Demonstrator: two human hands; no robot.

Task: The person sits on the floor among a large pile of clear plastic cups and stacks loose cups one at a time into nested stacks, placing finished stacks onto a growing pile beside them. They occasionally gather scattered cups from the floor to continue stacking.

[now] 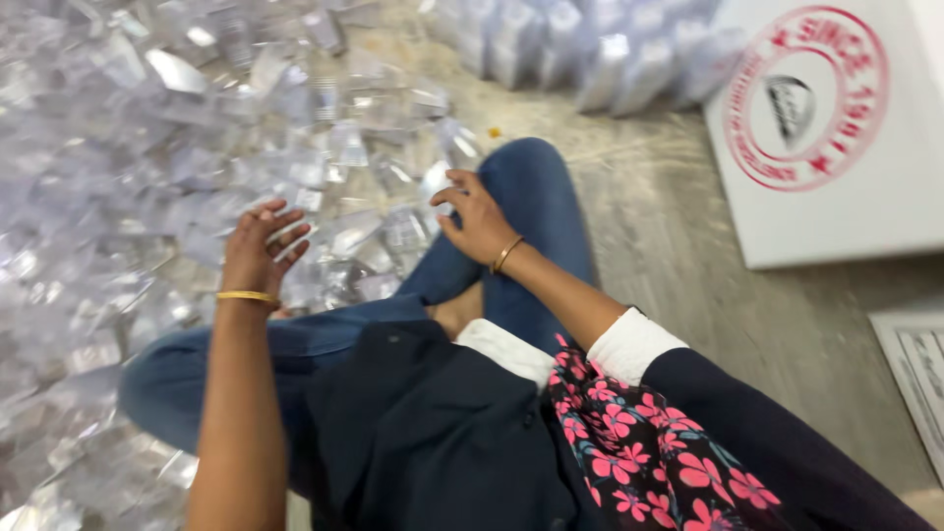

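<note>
I sit cross-legged on the floor in blue jeans (536, 187). A large heap of small clear plastic pieces (128, 147) spreads over the floor to my left and front. My left hand (261, 246), with a gold bangle on the wrist, hovers over the heap with fingers curled; motion blur hides whether a piece is between them. My right hand (477, 216), also with a gold bangle, rests by my knee, fingertips touching clear pieces at the heap's edge.
A white cardboard box (836, 197) with a round red stamp stands at the right. Stacked clear plastic packs (590, 49) lie at the top. A printed sheet (919, 374) lies at the right edge. The floor (678, 256) is grey-brown.
</note>
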